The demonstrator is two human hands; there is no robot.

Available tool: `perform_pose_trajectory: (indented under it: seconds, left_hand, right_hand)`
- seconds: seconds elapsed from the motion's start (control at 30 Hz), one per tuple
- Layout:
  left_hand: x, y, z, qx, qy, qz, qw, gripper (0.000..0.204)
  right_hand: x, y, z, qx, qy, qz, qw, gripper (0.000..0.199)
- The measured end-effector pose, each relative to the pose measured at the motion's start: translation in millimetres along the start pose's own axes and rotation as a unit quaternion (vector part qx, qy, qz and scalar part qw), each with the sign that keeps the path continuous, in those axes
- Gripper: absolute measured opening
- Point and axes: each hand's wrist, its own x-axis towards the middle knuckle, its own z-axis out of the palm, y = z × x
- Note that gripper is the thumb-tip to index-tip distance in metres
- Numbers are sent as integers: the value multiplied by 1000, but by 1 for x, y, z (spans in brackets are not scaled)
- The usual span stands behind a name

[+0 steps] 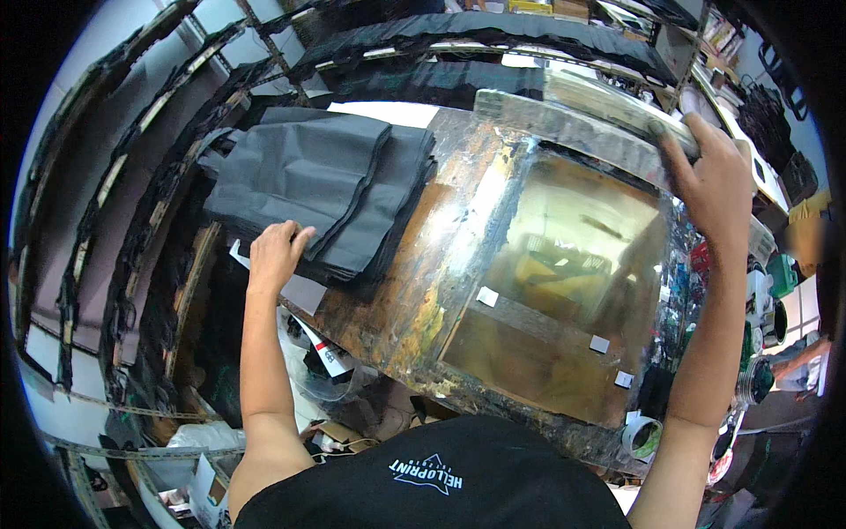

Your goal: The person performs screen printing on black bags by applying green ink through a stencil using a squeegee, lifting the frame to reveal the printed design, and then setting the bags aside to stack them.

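A stack of black fabric bags (291, 167) lies on the left part of the worktable, its layers fanned to the right. My left hand (278, 253) is at the stack's near edge, fingers curled and thumb pressed close on the edge of a bag. Beyond the glossy board, my right hand (712, 172) grips the right end of a worn, long-sided frame (577, 128), which stands tilted up at the far side. The glossy yellowish board (546, 264) lies flat, with small white tabs (486, 296) stuck on it. What lies under my right fingers is partly hidden.
Racks (115, 212) hung with black bags curve round the left and far sides. A roll of tape (641, 435) sits at the table's near right corner. Jars and a green container (782, 275) stand at the right. Another person's arm (800, 360) shows at the right rim.
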Motion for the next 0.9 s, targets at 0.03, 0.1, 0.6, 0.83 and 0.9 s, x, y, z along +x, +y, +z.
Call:
perform_pose_trajectory:
  seconds: [0.03, 0.1, 0.6, 0.83, 0.9]
  left_hand:
    - [-3, 2, -3, -7, -4, 17, 1000, 39]
    - [-6, 3, -9, -20, -13, 51, 998, 41]
    - [64, -32, -27, -104, 241, -38, 964, 33]
    - [52, 96, -73, -124, 192, 237, 944, 14]
    - [38, 140, -50, -106, 122, 338, 927, 12]
  right_hand:
    - [-2, 0, 1, -2, 9, -3, 1000, 44]
    - [-4, 0, 0, -8, 28, -10, 1000, 43]
    - [0, 2, 2, -8, 35, -12, 999, 47]
    - [2, 5, 1, -24, 40, -14, 999, 53]
    - [2, 9, 3, -38, 34, -20, 999, 54]
